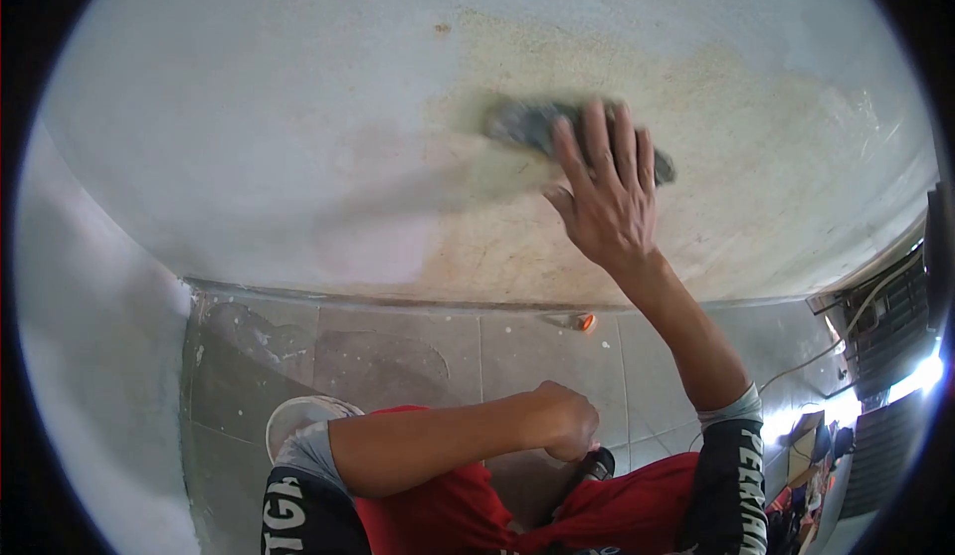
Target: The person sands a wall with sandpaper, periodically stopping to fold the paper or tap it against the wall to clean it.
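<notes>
My right hand (612, 202) lies with its fingers stretched over a dark grey rag (522, 122), pressing it against the wall (388, 88). The rag is blurred and sticks out to the left of the fingers and a little to the right. Around it the wall has a yellowish stained patch (537, 242), while the area to the left is whiter. Lower down, my left hand (569, 421) is closed in a fist in front of the red shorts (438, 505). Its palm side is turned away, and nothing shows sticking out of it.
Grey floor tiles (547, 366) meet the wall's foot, with a small clear item with an orange end (587, 323) beside it. A round white container (288, 421) stands by my left arm. At right are a cable (846, 331) and cluttered goods (806, 475). Another wall (99, 326) borders the left.
</notes>
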### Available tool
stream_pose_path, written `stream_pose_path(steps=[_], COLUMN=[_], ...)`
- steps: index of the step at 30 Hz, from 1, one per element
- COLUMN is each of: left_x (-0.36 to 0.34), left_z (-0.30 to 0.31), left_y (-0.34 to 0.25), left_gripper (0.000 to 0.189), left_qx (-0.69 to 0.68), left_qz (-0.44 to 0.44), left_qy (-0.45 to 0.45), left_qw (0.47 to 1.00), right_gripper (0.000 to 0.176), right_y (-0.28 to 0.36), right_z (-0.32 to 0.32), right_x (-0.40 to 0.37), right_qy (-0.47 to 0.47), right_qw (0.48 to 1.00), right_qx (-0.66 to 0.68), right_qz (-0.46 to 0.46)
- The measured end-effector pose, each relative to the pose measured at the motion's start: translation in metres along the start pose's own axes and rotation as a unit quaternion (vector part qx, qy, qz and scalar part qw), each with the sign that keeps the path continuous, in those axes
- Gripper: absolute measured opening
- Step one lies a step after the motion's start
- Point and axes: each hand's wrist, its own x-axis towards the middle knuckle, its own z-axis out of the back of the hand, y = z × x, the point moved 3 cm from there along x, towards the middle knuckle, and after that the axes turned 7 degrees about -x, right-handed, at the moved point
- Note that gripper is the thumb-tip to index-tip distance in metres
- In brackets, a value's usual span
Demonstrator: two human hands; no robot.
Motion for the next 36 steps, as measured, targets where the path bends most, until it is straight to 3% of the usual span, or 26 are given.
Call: stream_pose_path(steps=[3,6,10,13,15,18,21,24,29,32,36], left_x=[0.000,-0.010,-0.020,-0.014,-0.008,-0.009,-0.021,-0.036,-0.015,-0.017,-0.029], left_z=[-0.002,-0.003,0.000,-0.001,0.000,0.005,-0.002,0.003,0.001,-0.001,-0.003], left_y=[0.002,0.008,0.016,0.023,0.021,0.014,0.017,0.015,0.014,0.011,0.022], left_gripper=[0.060,0.061,0.061,0.062,0.065,0.066,0.063,0.060,0.059,0.052,0.048], left_qx=[-0.014,-0.005,-0.023,-0.002,0.003,-0.014,-0.008,-0.014,-0.003,-0.008,-0.031], left_qz=[-0.014,0.029,0.069,0.098,0.081,0.075,0.080,0.089,0.066,0.052,0.055], left_qy=[0.071,0.067,0.075,0.087,0.055,0.063,0.039,0.065,0.054,0.030,-0.023], left_qw=[0.997,0.997,0.995,0.991,0.995,0.995,0.996,0.994,0.996,0.998,0.998], right_gripper=[0.075,0.077,0.079,0.082,0.084,0.083,0.080,0.080,0.076,0.078,0.070], right_y=[0.020,0.016,0.006,-0.001,0.008,0.020,0.035,0.037,0.039,0.046,0.067], right_z=[0.004,-0.022,-0.051,-0.018,0.022,0.021,-0.032,-0.058,0.013,0.006,-0.041], right_x=[0.029,-0.017,-0.079,-0.011,0.053,0.058,-0.021,-0.066,0.055,0.055,-0.020], right_qy=[-0.045,0.022,0.029,-0.030,-0.109,-0.113,0.001,0.011,-0.091,-0.105,-0.024], right_qw=[0.999,0.998,0.992,0.999,0.993,0.993,0.998,0.995,0.994,0.994,0.998], right_qx=[0.009,-0.004,-0.057,0.005,0.001,0.008,0.041,0.024,0.031,0.020,0.051], right_qz=[-0.001,0.059,0.108,-0.018,-0.053,-0.043,0.049,0.096,-0.042,-0.039,0.011])
